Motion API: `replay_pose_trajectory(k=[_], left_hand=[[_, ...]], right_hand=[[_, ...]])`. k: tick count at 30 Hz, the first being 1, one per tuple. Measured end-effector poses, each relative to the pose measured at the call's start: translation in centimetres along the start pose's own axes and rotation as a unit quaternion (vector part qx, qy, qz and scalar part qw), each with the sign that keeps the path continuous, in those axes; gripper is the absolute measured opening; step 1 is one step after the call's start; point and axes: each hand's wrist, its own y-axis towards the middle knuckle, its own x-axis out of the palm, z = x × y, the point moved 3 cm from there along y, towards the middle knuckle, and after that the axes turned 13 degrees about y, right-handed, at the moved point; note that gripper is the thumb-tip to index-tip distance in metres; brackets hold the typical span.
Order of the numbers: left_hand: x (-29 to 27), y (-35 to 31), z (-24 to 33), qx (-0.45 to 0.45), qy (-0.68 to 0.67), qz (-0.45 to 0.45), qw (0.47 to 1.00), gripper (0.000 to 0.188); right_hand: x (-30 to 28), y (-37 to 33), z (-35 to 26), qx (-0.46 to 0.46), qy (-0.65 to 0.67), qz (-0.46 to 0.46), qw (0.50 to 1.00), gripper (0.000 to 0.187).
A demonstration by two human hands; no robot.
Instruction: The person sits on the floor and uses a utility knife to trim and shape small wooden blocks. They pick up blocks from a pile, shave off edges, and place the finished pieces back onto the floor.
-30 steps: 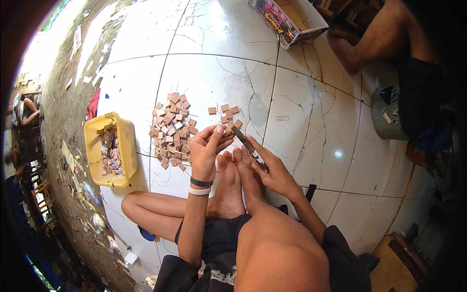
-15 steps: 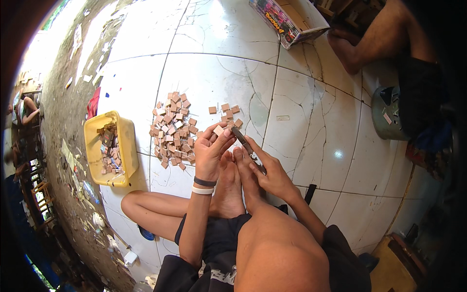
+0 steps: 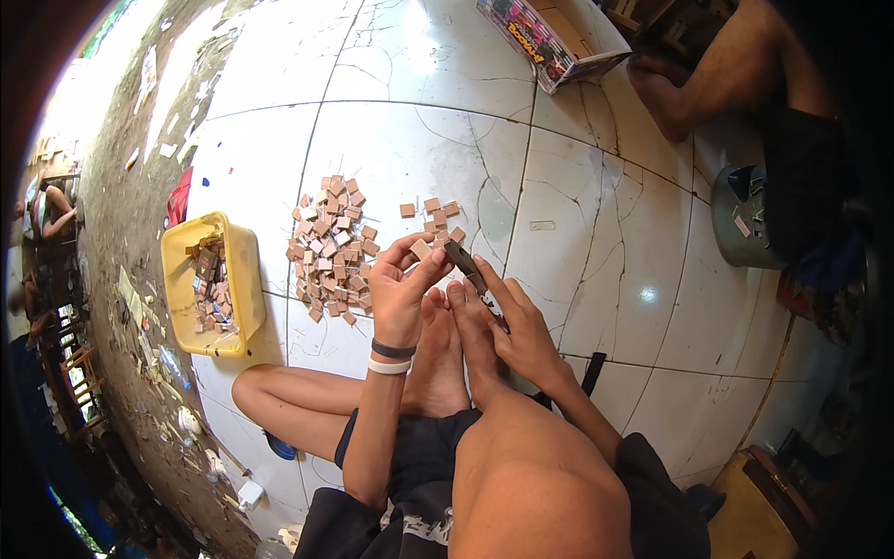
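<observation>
My left hand [image 3: 402, 284], with a black and a white band at its wrist, pinches a small brown square block [image 3: 421, 250] between thumb and fingers. My right hand [image 3: 523, 331] is closed around a long, narrow dark hand tool [image 3: 466, 265], whose kind I cannot make out. The tool's far end is close to the block; whether they touch is unclear. Beyond my left hand spreads a pile of similar brown blocks [image 3: 331, 247], some with thin pale strands sticking out. A smaller group of blocks [image 3: 433, 212] lies just past both hands.
A yellow plastic tub [image 3: 244, 279] with blocks and scraps stands on the left. A printed cardboard box [image 3: 549, 47] sits at the far right. Another person's leg [image 3: 722, 79] and a green bucket [image 3: 731, 224] are at the right. Cracked white tiles [image 3: 615, 279] cover the floor.
The dark tool has turned slightly in my right hand and shows a broader side. My left hand has shifted a little with the block. The piles look the same.
</observation>
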Motion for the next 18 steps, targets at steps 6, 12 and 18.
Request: replay_pose_trajectory(k=[6, 12, 18], left_hand=[[0.5, -0.4, 0.5, 0.034, 0.008, 0.023, 0.999, 0.027], [0.5, -0.4, 1.2, 0.053, 0.032, 0.017, 0.998, 0.028], [0.6, -0.7, 1.3, 0.066, 0.034, 0.034, 0.997, 0.03]], right_hand=[[-0.2, 0.2, -0.3, -0.047, -0.026, -0.01, 0.998, 0.088], [-0.3, 0.3, -0.4, -0.044, -0.029, -0.017, 0.998, 0.091], [-0.3, 0.4, -0.5, -0.029, -0.016, -0.02, 0.999, 0.079]])
